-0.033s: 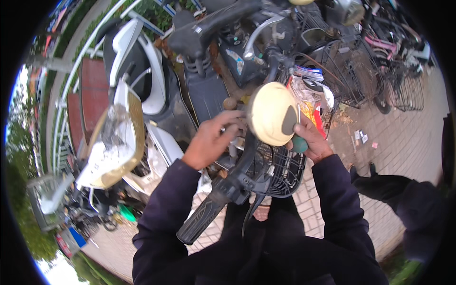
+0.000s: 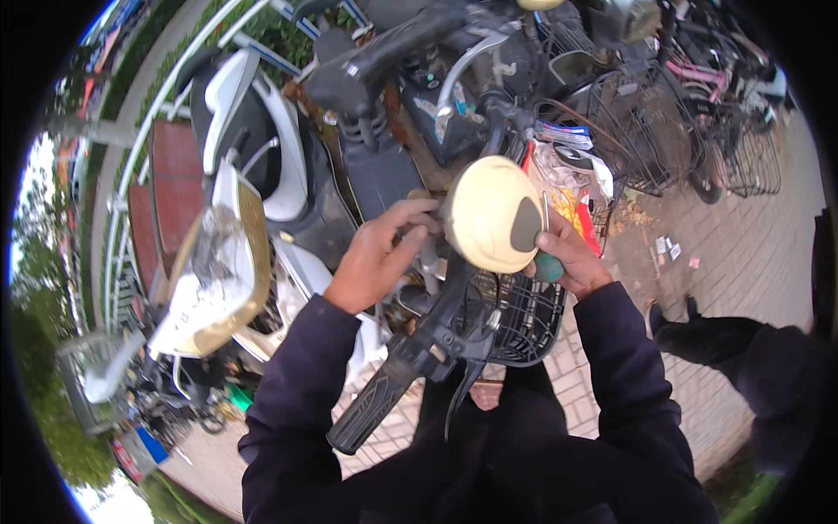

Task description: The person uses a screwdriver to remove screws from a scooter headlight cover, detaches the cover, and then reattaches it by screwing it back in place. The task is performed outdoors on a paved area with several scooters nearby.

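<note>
A cream, rounded housing (image 2: 491,205) with a dark oval patch sits at the handlebar (image 2: 432,336), hiding what lies behind it. My right hand (image 2: 567,253) is closed at its right side, around what looks like a screwdriver. Its rounded green handle (image 2: 548,268) shows below my fingers and a thin metal rod above. My left hand (image 2: 375,258) is at the housing's left edge, thumb and forefinger apart and bent. Nothing shows between them, though the fingertips are partly hidden. A black rubber grip (image 2: 371,410) points toward me at the lower left.
A black wire basket (image 2: 532,323) hangs below the housing. On the left stands a white scooter (image 2: 214,279); other bikes crowd the back. Rubbish, with a red and yellow wrapper (image 2: 583,218), fills another basket. A person in dark clothes (image 2: 768,367) is at the right.
My left hand has shifted slightly left and its thumb and forefinger look wider apart. The cream housing has turned or tilted a little leftward. My right hand keeps its hold.
</note>
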{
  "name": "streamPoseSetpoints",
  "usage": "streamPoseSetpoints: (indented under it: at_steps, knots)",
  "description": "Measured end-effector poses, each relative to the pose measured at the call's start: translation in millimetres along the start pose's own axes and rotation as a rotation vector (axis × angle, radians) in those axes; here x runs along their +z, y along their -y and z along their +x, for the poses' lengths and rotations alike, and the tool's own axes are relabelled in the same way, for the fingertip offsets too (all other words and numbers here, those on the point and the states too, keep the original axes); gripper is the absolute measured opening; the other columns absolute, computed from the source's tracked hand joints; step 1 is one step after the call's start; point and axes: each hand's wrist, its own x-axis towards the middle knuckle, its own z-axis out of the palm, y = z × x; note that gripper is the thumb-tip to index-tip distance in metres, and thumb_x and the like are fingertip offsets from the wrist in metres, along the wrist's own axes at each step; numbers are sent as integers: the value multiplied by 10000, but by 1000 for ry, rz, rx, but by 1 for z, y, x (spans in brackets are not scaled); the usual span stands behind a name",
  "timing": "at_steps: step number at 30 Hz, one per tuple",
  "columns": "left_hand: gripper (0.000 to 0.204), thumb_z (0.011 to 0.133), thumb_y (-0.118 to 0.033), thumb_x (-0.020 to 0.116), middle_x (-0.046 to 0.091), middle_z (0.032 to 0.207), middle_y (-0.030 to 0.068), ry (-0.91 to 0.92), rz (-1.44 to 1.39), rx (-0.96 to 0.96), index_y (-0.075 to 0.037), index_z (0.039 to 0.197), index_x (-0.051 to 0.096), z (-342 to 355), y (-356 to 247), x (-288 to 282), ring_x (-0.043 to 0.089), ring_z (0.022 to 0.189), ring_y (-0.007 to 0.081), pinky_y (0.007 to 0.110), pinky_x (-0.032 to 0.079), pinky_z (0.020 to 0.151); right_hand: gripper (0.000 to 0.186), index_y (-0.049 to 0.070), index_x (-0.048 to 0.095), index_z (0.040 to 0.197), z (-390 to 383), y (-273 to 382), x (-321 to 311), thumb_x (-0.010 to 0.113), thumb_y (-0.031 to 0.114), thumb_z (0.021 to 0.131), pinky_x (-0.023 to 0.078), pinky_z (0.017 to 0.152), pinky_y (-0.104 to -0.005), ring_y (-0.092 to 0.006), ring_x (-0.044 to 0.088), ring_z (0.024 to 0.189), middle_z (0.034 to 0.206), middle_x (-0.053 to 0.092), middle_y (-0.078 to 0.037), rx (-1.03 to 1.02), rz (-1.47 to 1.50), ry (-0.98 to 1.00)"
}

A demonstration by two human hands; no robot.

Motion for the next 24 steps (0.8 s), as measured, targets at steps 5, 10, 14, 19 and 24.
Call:
streamPoseSetpoints:
  at_steps: [5, 10, 14, 19, 24]
  knots:
    - [338, 1026, -64, 635, 712, 1230, 127, 166, 117, 124, 0, 1358, 644, 73, -5, -19, 662, 1128, 215, 349, 505, 1010, 780, 74, 407, 1618, 18, 2, -7, 777, 164, 937, 584, 753, -260, -97, 680, 1058, 1315, 682, -36, -52, 16, 98]
    - [387, 976, -112, 720, 690, 1330, 106, 432, 259, 170, 16, 1336, 662, 123, 4, -9, 631, 1182, 155, 337, 500, 1027, 847, 74, 393, 1629, 25, 6, -12, 818, 138, 899, 553, 936, -287, -108, 639, 1198, 1396, 654, -37, -66, 29, 174]
    - [362, 959, -98, 743, 697, 1187, 113, 457, 132, -19, 5, 1302, 688, 123, 1, -8, 639, 1080, 204, 350, 505, 969, 969, 68, 392, 1628, 23, 15, -10, 903, 201, 816, 446, 1144, -342, -149, 578, 1348, 1482, 613, -51, -32, 5, 157]
    - [332, 939, -89, 753, 675, 1089, 127, 291, 116, 19, 36, 1239, 683, 109, 0, -3, 658, 985, 237, 349, 520, 891, 1044, 59, 395, 1621, 27, 12, -8, 951, 257, 760, 426, 1175, -355, -163, 579, 1358, 1485, 608, -54, -59, 17, 155]
    - [334, 911, -101, 761, 668, 1049, 141, 157, 86, 152, 42, 1203, 682, 99, 9, 8, 680, 958, 263, 353, 524, 873, 906, 63, 396, 1624, 33, 1, -13, 866, 268, 876, 471, 1134, -346, -154, 589, 1343, 1483, 606, -55, -108, 37, 195]
